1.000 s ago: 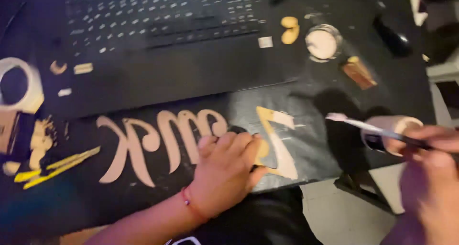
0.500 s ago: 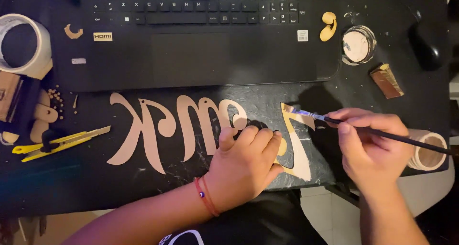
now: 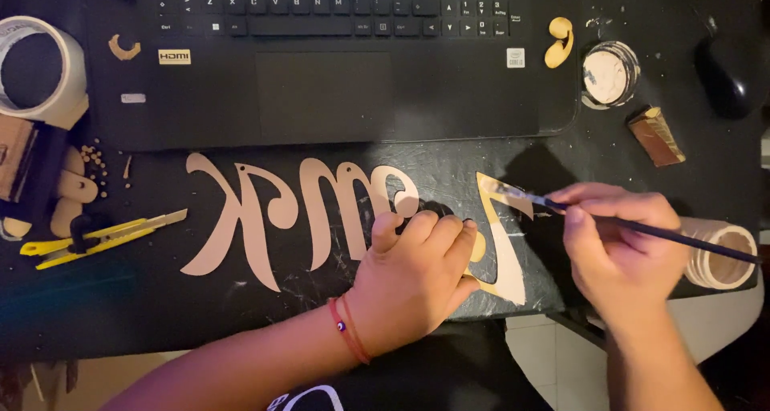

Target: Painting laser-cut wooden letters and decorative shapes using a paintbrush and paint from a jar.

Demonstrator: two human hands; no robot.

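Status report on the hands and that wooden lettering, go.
Left hand pressing the wooden lettering flat. Right hand holds paintbrush, tip at the lettering's end piece. Laptop close behind, not touching.

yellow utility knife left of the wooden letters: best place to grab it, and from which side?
Take the yellow utility knife by the long yellow handle, midway along, coming straight down from above with fingers across its narrow width. It lies flat on the black table, pale blade end pointing right toward the wooden letter cutout. A black slider sits near the left end, so grip right of that.
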